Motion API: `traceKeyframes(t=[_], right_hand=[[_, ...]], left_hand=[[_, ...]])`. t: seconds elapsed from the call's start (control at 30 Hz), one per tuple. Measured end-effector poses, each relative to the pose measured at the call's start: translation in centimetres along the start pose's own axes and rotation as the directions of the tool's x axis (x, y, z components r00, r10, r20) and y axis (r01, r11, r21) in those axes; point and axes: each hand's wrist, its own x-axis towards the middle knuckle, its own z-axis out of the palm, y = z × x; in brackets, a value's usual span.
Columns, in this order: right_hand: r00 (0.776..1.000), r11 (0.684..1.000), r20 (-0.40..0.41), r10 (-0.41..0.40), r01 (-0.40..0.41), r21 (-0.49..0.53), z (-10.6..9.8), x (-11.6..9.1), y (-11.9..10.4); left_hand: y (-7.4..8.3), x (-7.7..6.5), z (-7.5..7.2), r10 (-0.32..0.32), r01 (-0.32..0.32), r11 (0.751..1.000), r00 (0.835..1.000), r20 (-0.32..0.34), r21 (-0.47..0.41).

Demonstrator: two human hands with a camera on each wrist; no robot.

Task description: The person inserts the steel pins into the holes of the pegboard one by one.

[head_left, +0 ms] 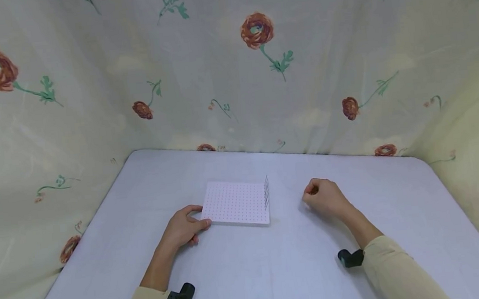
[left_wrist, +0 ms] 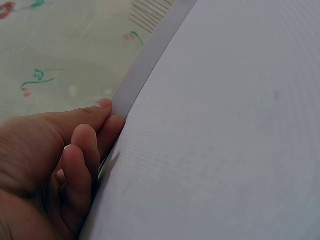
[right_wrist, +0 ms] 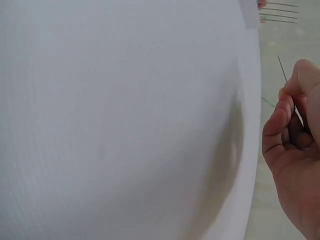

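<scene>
A white board (head_left: 235, 203) dotted with rows of small holes lies on the table. Several thin metal pins (head_left: 266, 191) stand upright in a row along its right edge. My left hand (head_left: 182, 228) holds the board at its left end, thumb at the near corner and a finger at the side; the left wrist view shows the fingertips (left_wrist: 104, 104) right on the edge. To the right of the board, my right hand (head_left: 328, 198) is above the table, pinching one thin metal pin (right_wrist: 282, 68) between thumb and finger. That pin points up past the fingertips in the right wrist view.
A white cloth covers the table (head_left: 243, 274). Behind it and at both sides hangs a pale curtain (head_left: 195, 52) printed with flowers. Each sleeved wrist wears a small black camera, one at the left wrist (head_left: 181, 294) and one at the right.
</scene>
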Motion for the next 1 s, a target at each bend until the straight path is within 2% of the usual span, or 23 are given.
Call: traceKeyframes(t=[0.1,0.3,0.67,0.77,0.87,1.0], right_hand=[[0.999,0.997,-0.025,0.033,-0.031,0.064,-0.3,-0.3,-0.7],[0.997,0.984,-0.056,0.044,-0.034,0.175,-0.7,-0.9,-2.3],[0.998,0.984,-0.040,0.043,-0.036,0.176,-1.2,-1.7,-4.4],[0.998,0.976,-0.034,0.058,-0.049,0.213,-1.0,-1.7,-4.6],[0.997,0.946,-0.027,0.071,-0.058,0.318,-0.8,-1.6,-4.8],[0.996,0.874,-0.021,0.089,-0.068,0.480,-0.6,-1.4,-5.0]], left_hand=[[-0.1,0.0,-0.1,0.008,-0.008,1.000,1.000,-0.007,-0.007],[-0.1,0.1,-0.1,0.010,-0.010,1.000,1.000,-0.008,-0.008],[0.0,-0.1,0.1,0.001,-0.001,1.000,1.000,-0.003,-0.004],[0.0,-0.1,0.2,0.000,0.000,1.000,1.000,-0.005,-0.003],[-0.1,-0.1,0.1,0.005,-0.005,1.000,1.000,-0.008,-0.005],[-0.1,0.0,0.1,0.012,-0.013,1.000,1.000,-0.006,-0.009]])
